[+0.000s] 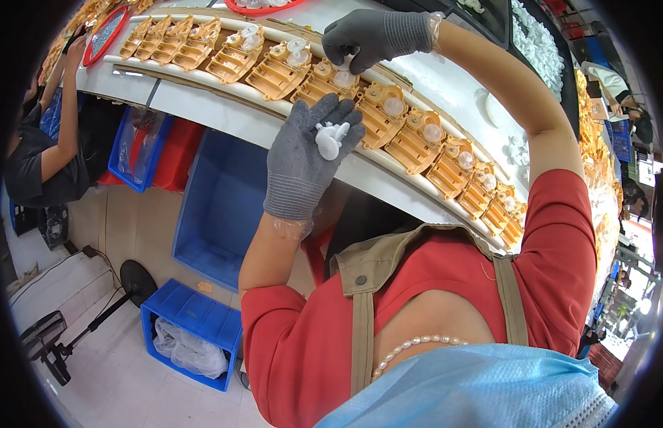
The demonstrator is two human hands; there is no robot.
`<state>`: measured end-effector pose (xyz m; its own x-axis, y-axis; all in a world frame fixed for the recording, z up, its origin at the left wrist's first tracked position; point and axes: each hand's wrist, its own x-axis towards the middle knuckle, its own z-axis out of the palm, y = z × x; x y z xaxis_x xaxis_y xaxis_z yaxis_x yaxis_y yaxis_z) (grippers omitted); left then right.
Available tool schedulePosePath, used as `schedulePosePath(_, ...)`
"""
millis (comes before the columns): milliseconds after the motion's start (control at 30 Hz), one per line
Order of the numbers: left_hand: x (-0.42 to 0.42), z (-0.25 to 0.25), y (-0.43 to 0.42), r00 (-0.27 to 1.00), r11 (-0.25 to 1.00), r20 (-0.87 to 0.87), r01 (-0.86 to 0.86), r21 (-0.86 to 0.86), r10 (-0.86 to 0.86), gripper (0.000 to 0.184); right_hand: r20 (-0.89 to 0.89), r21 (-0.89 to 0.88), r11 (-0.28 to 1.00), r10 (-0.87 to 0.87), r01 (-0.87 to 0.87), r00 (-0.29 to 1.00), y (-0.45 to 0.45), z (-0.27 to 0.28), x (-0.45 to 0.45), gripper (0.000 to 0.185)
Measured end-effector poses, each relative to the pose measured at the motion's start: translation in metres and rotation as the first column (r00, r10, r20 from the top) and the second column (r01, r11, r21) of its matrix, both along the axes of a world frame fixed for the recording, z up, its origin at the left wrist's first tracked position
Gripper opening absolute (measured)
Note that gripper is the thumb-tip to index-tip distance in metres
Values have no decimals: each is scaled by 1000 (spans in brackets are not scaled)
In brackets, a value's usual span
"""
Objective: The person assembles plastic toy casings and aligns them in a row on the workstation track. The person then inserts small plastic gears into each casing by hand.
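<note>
My left hand (310,150), in a grey knit glove, is turned palm up in front of the row. Several small white plastic gears (331,140) lie in it, held by the slightly curled fingers. Above the row, my right hand (374,39), gloved the same way, has its fingers pinched on a small white plastic part (351,55). Directly beneath is a yellow plastic housing (324,84), with a translucent round piece (343,78) in its upper end. The neighbouring housing (380,114) on the right also carries a round piece. My fingertips hide part of the pinched piece.
Other yellow housings (281,70) stand along a curved white rail (203,83) on the table. White parts fill a black tray (535,50) at upper right. Red-rimmed trays (107,34) lie beyond. A blue bin (221,207) sits below; another person's arm (64,121) is at far left.
</note>
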<state>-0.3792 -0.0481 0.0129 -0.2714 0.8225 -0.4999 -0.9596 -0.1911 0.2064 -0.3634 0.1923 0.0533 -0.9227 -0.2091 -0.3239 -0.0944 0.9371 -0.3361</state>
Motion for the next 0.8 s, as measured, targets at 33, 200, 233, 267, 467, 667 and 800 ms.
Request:
schedulePosePath(33,0,0,0,1000,1000,-8,3,-1,-3,57,-31,-83,995,47,-49,998,5,-1,0,19)
schedulePosePath(200,1,-1,0,1000,1000,-19,4,-5,-4,57,42,-307,952,2,11,999,16,6,3,23)
schedulePosePath(233,1,-2,1,1000,1000,-22,7,3,-7,57,49,-289,957,-6,20,999,12,9,4,23)
schedulePosePath(267,1,-2,1,1000,1000,-21,6,3,-6,57,56,-272,962,-13,28,998,8,12,5,22)
schedulePosePath(467,5,-1,1,998,1000,-64,6,18,-4,59,-166,-205,977,30,-65,986,12,9,15,23)
schedulePosePath(667,10,0,5,998,987,-57,22,162,-13,57,-256,-295,955,-65,-14,964,-34,31,45,24)
schedulePosePath(800,20,4,9,986,964,-160,8,266,36,53,-158,-394,916,8,-71,987,-61,41,65,31)
